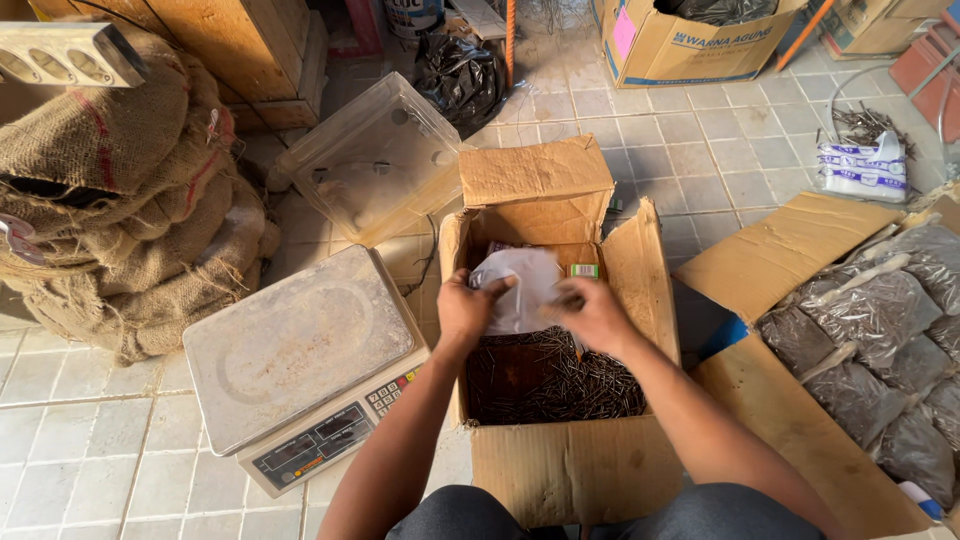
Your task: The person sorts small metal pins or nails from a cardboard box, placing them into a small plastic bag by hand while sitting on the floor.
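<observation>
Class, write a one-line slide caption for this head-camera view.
Both hands, left hand and right hand, hold a clear plastic bag over a cardboard box of nails.

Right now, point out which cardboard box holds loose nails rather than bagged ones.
The open cardboard box directly under both hands, beside the weighing scale, holds loose nails. The box on the right holds nails sealed in clear plastic bags.

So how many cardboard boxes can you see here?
4: nail box under the hands, one of filled bags at right, two at the top edge. Others may be hidden.
</observation>
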